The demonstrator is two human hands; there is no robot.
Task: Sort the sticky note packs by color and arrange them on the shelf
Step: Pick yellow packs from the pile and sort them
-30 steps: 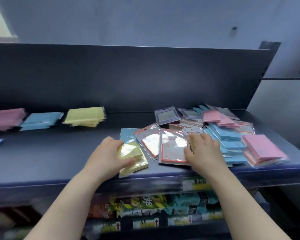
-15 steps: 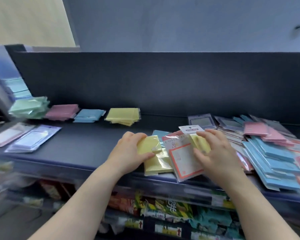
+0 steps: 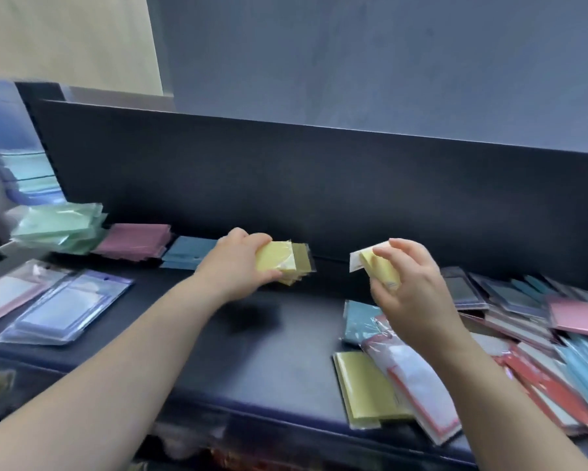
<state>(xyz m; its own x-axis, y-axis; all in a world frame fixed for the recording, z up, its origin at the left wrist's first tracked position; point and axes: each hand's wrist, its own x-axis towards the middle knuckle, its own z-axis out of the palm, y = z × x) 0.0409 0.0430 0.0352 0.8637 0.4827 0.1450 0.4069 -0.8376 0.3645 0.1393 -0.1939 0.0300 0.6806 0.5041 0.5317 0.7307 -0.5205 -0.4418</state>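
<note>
Head view. The left hand (image 3: 241, 263) grips a yellow pack (image 3: 273, 261) between thumb and curled fingers and holds it over the yellow stack (image 3: 301, 271) at the back of the shelf (image 3: 268, 334); whether the pack already rests on the stack cannot be told. The placement follows the colour order, since the stack is the right-hand end of a rear row, with the blue stack (image 3: 187, 253), pink stack (image 3: 134, 241) and green stack (image 3: 60, 226) running leftward from it. The right hand (image 3: 411, 287) pinches a second yellow pack (image 3: 379, 271), raised clear of the shelf and tilted, near the yellow stack but apart from it; it is probably held ready as the next to go on. Below and to the right of this hand lies the unsorted heap (image 3: 523, 334) of mixed blue, pink and red-edged packs. A further loose yellow pack (image 3: 363, 389) lies at the heap's front left corner, near the shelf edge.
</note>
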